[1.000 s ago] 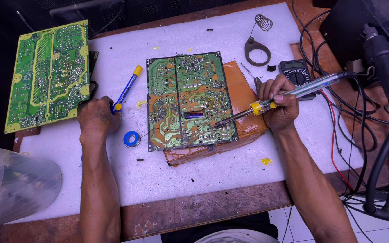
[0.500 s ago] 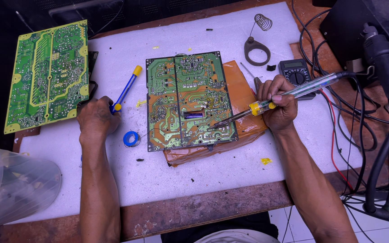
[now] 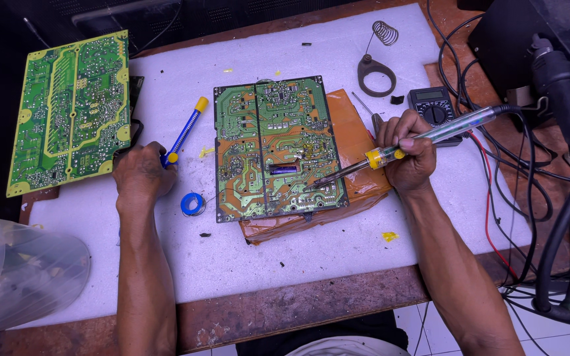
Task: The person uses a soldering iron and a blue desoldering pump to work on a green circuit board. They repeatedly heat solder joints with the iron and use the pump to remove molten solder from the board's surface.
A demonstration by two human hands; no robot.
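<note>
Head view shows the right hand (image 3: 409, 157) closed around a soldering iron (image 3: 390, 155), gripped at its yellow collar like a pen. The iron's long axis runs on a slant — from the clear handle and cord at the upper right, near the multimeter (image 3: 434, 112), down to the tip at the lower left. That tip rests at, or just above, the lower right part of the circuit board (image 3: 277, 148); actual contact is too fine to tell. The board lies copper side up on an orange-brown block (image 3: 357, 142) in the middle of the white mat (image 3: 311, 250), directly left of the right hand and right of the left hand — between the two, though the right hand is plainly the nearer.

The left hand (image 3: 141, 177) lies well apart from the board, curled over the lower end of a blue desoldering pump (image 3: 185, 132), whose yellow-capped shaft points up and to the right, towards the board's upper left corner. Whether the fingers truly clamp the pump cannot be told. Just beside this hand, on the board's side, sits a small coil of blue solder wire (image 3: 192, 204).

A second green board (image 3: 70, 112) lies at the far left, a clear plastic tub (image 3: 14, 277) at the lower left, and an iron stand (image 3: 376, 66) above the board.
</note>
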